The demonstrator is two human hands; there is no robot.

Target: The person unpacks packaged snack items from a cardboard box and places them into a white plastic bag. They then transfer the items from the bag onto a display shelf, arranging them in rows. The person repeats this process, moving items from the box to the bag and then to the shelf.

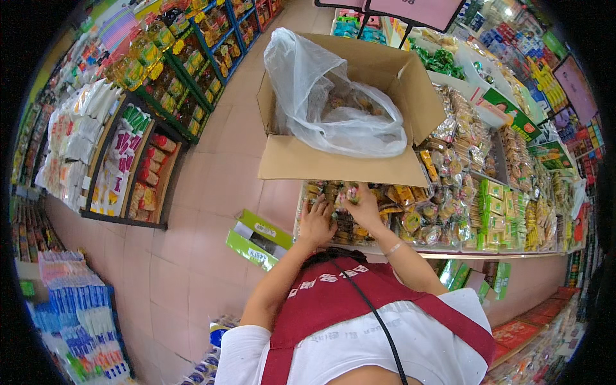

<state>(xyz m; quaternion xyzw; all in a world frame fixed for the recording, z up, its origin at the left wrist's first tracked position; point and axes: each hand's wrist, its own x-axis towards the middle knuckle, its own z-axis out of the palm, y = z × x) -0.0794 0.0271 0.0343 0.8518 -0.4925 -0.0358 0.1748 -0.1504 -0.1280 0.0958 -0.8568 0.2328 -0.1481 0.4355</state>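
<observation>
My left hand (317,224) rests on brown wrapped snack packs in the near left corner of a display bin, its fingers spread over them. Just to its right, my right hand (364,209) has its fingers closed on a small clear-wrapped snack pack (352,193) with pink and green print. Beyond both hands, an open cardboard box (337,161) stands over the display, its near flap folded outward. A translucent plastic bag (308,77) lines the box and hangs over its rim. Small wrapped packs (356,103) show dimly inside the bag.
More wrapped snacks (452,211) and green-yellow packets (495,211) fill the bins to the right. A green carton (260,238) is low beside the display's left end. Across the tiled aisle (192,211) stands a dark-framed rack (130,168) of bagged goods. Oil bottles (159,43) line shelves behind it.
</observation>
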